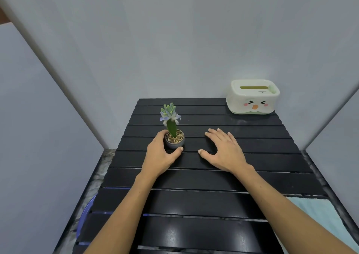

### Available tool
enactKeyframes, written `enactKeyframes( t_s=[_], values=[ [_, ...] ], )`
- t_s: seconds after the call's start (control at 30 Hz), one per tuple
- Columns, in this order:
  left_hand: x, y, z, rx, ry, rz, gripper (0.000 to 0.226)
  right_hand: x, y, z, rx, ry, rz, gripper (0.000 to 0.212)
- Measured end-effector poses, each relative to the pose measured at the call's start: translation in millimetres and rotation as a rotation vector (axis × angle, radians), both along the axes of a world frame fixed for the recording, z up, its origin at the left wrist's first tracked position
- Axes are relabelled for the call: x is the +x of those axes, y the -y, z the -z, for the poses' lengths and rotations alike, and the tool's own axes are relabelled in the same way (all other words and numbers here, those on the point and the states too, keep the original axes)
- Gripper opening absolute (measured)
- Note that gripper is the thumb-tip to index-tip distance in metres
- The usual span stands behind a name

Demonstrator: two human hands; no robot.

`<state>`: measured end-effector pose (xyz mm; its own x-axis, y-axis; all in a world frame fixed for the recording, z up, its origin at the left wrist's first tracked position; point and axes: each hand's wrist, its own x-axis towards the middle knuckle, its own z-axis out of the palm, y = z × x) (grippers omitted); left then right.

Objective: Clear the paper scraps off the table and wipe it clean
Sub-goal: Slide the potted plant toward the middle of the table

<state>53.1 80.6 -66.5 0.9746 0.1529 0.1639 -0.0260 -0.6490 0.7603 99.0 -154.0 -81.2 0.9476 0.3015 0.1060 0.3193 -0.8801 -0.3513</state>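
The black slatted table [204, 178] fills the middle of the head view. A small grey flower pot [174, 141] with gravel and a pale blue flower stands upright on it, left of centre. My left hand [160, 155] wraps around the pot's left and front side, thumb and fingers touching it. Flat on the table to the right of the pot lies my right hand [223, 150], fingers spread, holding nothing. A light blue cloth [318, 216] lies at the table's near right edge. No paper scraps show on the table.
A white and pale green tissue box [253, 97] with a cartoon face stands at the table's far right corner. Grey walls close in at the back and both sides. A blue-purple round container [85, 214] peeks out below the table's left edge, on a marbled floor.
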Motion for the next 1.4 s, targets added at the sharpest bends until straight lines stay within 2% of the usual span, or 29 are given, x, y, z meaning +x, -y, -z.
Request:
enactKeyframes(
  t_s=[0.57, 0.93, 1.17, 1.4],
  values=[
    [6.0, 5.5, 4.8, -0.013, 0.014, -0.088, 0.070, -0.4, -0.4, -0.2, -0.008, -0.001, 0.002, 0.075],
    [-0.3, 4.1, -1.5, -0.041, -0.011, -0.080, 0.092, -1.9, 0.5, -3.3, 0.008, -0.014, -0.005, 0.074],
    [-19.4, -0.6, -0.9, 0.021, -0.051, -0.059, 0.105, -11.0, 14.2, -10.2, 0.032, -0.033, -0.014, 0.077],
    [-55.9, -3.9, -7.6, 0.022, -0.029, -0.077, 0.101, -24.8, 53.0, -21.7, 0.081, -0.033, 0.028, 0.080]
  ],
)
